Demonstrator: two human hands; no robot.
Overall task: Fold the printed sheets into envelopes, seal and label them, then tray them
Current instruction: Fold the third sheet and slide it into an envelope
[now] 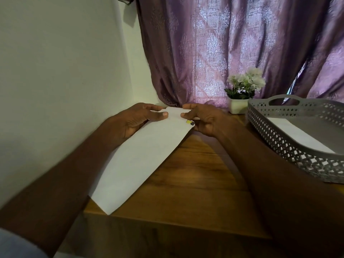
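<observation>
— What is there, from the biggest thing?

— A purple curtain (232, 49) at the back, then the wooden surface (195, 183). At right, a grey tray (275, 135) with a white sheet (297, 135) inside.

— And the envelope?

— The long white envelope (141, 155) lies diagonal over the left part of the surface. The left hand (135, 118) and right hand (202, 120) grasp its far end, fingers (163, 114) pinching the paper. A small plant pot (238, 106) stands behind.
</observation>
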